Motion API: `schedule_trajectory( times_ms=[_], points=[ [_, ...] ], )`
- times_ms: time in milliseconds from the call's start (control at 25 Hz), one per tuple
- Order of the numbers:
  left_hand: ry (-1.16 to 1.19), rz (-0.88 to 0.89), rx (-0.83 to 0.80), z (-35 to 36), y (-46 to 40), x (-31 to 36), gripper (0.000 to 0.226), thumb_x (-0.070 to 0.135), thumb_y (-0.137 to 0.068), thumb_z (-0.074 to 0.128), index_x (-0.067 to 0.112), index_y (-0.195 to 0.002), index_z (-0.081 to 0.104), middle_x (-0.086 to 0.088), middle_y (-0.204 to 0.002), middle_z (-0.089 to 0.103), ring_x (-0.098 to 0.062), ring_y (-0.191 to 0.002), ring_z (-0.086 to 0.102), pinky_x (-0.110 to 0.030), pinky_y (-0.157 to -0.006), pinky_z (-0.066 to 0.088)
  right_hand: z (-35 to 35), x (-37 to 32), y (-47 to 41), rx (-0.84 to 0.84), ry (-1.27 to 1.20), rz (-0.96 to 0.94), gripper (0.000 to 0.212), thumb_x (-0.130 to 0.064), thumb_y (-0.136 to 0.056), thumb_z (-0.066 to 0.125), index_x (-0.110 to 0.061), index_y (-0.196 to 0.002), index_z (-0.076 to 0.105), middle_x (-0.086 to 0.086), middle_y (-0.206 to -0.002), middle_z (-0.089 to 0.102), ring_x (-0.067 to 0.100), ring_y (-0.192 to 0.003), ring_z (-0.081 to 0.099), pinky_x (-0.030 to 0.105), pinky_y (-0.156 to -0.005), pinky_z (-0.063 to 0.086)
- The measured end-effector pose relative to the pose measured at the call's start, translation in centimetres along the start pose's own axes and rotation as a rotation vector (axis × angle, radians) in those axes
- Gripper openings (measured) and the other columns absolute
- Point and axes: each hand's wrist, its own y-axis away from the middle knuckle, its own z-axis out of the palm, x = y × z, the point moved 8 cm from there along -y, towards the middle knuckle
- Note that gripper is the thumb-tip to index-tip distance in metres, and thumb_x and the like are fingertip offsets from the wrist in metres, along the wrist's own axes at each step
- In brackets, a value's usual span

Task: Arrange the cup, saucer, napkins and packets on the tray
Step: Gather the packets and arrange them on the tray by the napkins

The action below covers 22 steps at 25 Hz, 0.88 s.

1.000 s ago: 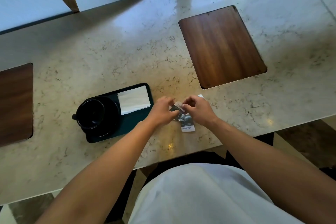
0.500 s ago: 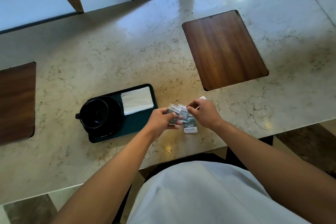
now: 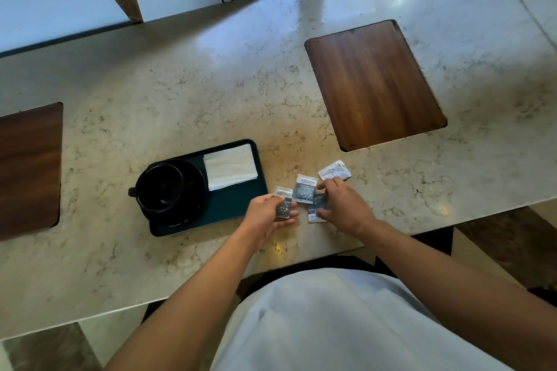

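The left hand [image 3: 266, 215] pinches one packet [image 3: 283, 203] just beside the tray [image 3: 238, 205], whose bare near-right corner lies at its nine o'clock (closest of either hand), while the right hand [image 3: 346, 205] fingers a packet on the counter [image 3: 318, 208].

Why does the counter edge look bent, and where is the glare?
Head view: the wide-angle lens bows the marble counter edges; window light leaves a pale sheen on its far side, dimmer near the tray. The packet print reads sharply; the hands are unblurred.
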Motion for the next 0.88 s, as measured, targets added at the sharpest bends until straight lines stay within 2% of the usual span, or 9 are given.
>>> schedule_trajectory(
  times_ms=[200,360,440,560,640,720,800,880],
  points=[
    [-0.017,-0.014,0.006,-0.1,-0.1,-0.5,0.020,0.011,-0.105,0.048,-0.002,-0.109,0.063,-0.024,-0.107,0.074,-0.034,-0.091,0.074,-0.049,-0.088,0.059,0.5,0.5,0.4,-0.025,0.044,0.040,0.050,-0.037,-0.082,0.081,-0.023,-0.124,0.058,0.000,-0.119,0.056,0.018,-0.099,0.061,0.035,-0.084,0.056],
    [-0.036,-0.027,0.003,0.1,-0.3,-0.6,0.020,0.013,-0.105,0.050,-0.002,-0.112,0.062,-0.024,-0.105,0.075,-0.035,-0.094,0.075,-0.049,-0.088,0.060,0.5,1.1,0.7,-0.016,0.000,0.097,0.041,-0.036,-0.079,0.084,-0.021,-0.109,0.062,-0.002,-0.112,0.051,0.017,-0.095,0.057,0.034,-0.084,0.055],
    [-0.044,-0.027,-0.003,0.2,-0.4,-0.5,0.021,0.013,-0.104,0.050,-0.003,-0.112,0.062,-0.025,-0.106,0.075,-0.034,-0.091,0.075,-0.049,-0.086,0.061,0.2,1.5,0.7,-0.005,-0.067,0.127,0.031,-0.029,-0.080,0.084,-0.019,-0.100,0.063,-0.002,-0.107,0.055,0.016,-0.091,0.059,0.034,-0.082,0.055],
    [-0.051,-0.027,-0.011,0.4,-0.6,-0.4,0.022,0.012,-0.103,0.052,-0.004,-0.113,0.061,-0.026,-0.106,0.074,-0.033,-0.087,0.075,-0.047,-0.082,0.062,-0.1,2.6,0.7,0.004,-0.194,0.212,0.019,-0.021,-0.081,0.083,-0.019,-0.088,0.065,-0.003,-0.090,0.067,0.016,-0.083,0.064,0.031,-0.073,0.054],
    [-0.052,-0.033,-0.012,0.5,-0.7,-0.3,0.021,0.012,-0.102,0.053,-0.004,-0.113,0.061,-0.026,-0.104,0.075,-0.033,-0.086,0.076,-0.046,-0.079,0.063,-0.1,3.3,0.8,-0.006,-0.316,0.288,0.018,-0.020,-0.082,0.083,-0.019,-0.090,0.067,-0.005,-0.086,0.068,0.013,-0.080,0.065,0.025,-0.067,0.051],
    [-0.056,-0.033,-0.016,0.7,-0.8,-0.2,0.022,0.012,-0.102,0.053,-0.004,-0.113,0.061,-0.025,-0.102,0.075,-0.032,-0.084,0.077,-0.044,-0.077,0.064,0.2,3.8,0.9,-0.046,-0.442,0.367,0.022,-0.019,-0.083,0.081,-0.020,-0.101,0.068,-0.003,-0.090,0.067,0.009,-0.080,0.064,0.022,-0.062,0.047],
    [-0.058,-0.033,-0.015,0.7,-0.9,0.0,0.022,0.012,-0.101,0.054,-0.004,-0.114,0.061,-0.024,-0.101,0.076,-0.033,-0.084,0.077,-0.043,-0.077,0.064,0.8,3.9,1.0,-0.133,-0.587,0.429,0.027,-0.015,-0.086,0.077,-0.020,-0.111,0.069,0.001,-0.097,0.069,0.010,-0.080,0.065,0.020,-0.058,0.047],
    [-0.061,-0.035,-0.016,0.7,-1.0,0.1,0.022,0.012,-0.101,0.053,-0.004,-0.114,0.062,-0.024,-0.101,0.076,-0.034,-0.086,0.077,-0.045,-0.079,0.063,1.1,3.8,1.2,-0.216,-0.710,0.463,0.025,-0.010,-0.090,0.071,-0.018,-0.114,0.070,0.006,-0.099,0.072,0.011,-0.072,0.065,0.021,-0.055,0.049]
  ],
)
